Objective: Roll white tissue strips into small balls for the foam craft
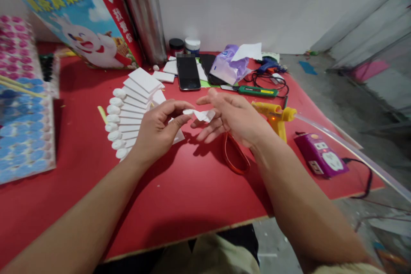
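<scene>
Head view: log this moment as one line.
left hand: pinching twisted thin white strip | right hand: open near strip's other end, contact unclear | yellow plastic glue gun: on red tabletop

R sleeve (348, 269) is lt. khaki, lap cloth (208, 257) too; forearms (297, 197) bare.
</scene>
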`<act>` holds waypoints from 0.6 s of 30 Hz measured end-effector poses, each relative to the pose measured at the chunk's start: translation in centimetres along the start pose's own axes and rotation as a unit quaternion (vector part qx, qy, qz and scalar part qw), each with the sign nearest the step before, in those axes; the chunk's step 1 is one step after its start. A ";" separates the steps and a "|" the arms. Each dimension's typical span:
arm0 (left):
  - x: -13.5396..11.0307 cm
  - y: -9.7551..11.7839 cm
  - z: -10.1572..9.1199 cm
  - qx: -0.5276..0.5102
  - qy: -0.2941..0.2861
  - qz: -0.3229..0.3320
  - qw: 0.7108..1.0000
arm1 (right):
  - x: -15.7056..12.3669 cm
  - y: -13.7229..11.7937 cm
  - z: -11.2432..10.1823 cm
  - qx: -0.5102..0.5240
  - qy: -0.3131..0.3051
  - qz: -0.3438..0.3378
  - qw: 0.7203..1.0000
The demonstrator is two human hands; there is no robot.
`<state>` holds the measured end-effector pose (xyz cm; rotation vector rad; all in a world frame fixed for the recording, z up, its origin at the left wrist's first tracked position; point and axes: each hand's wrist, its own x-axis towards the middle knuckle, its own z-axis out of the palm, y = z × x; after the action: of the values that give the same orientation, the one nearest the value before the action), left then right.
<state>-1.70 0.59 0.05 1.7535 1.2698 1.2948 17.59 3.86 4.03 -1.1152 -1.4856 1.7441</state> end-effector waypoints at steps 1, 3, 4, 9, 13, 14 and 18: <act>0.0 0.0 0.0 0.008 0.000 0.009 1.000 | 0.1 -0.1 -0.1 0.051 -0.026 0.040 0.998; 0.0 0.1 0.0 0.021 -0.003 0.024 1.000 | 0.3 0.0 -0.4 0.123 -0.072 0.096 0.985; 0.0 0.1 0.0 0.024 -0.006 0.030 0.999 | 0.4 0.0 -0.4 0.147 -0.087 0.112 0.979; -0.1 0.0 0.1 0.021 -0.019 0.036 0.999 | 0.2 0.1 -0.2 0.204 -0.073 0.102 0.971; -0.1 0.1 0.2 0.004 -0.001 -0.006 1.000 | -0.1 0.1 0.3 0.117 -0.037 0.045 0.991; -0.2 0.1 0.2 -0.005 0.001 -0.022 1.000 | -0.2 0.1 0.4 0.066 -0.018 0.022 0.997; -0.3 -0.2 0.5 -0.049 0.001 -0.061 0.997 | -0.3 0.4 0.9 -0.170 0.091 -0.067 0.979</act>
<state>-1.35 0.39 -0.37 1.5824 1.2720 1.2667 17.00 3.06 3.73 -1.2734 -1.7402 1.2897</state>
